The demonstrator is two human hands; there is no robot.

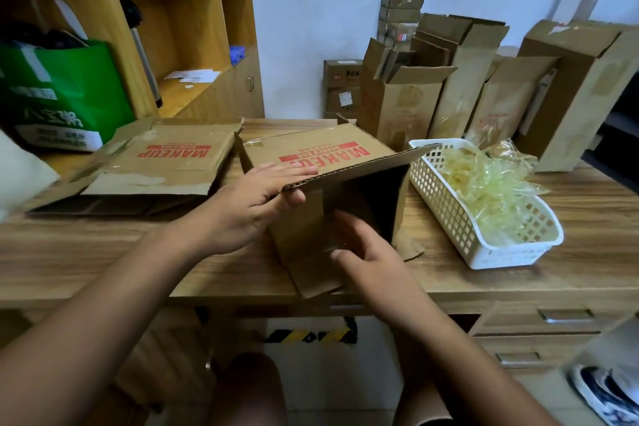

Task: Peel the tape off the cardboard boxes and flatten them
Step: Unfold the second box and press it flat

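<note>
While my left hand point(256, 199) pinches the top edge of the red-printed brown cardboard box point(321, 149) on the wood-grain desk point(103, 252), my right hand point(366, 252) lies half-open at its lower flap, holding nothing; lopsided pressing could tear it or shove the white lattice basket point(446, 214).

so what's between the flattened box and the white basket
The unflattened MAKEUP box, its flap pinched by the left hand, in the head view.

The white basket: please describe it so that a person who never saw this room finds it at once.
Start at the wooden desk. On its right part, just right of the open MAKEUP box, stands the white basket. It alone has white lattice walls among the brown cardboard, and it holds crumpled yellowish tape.
</note>
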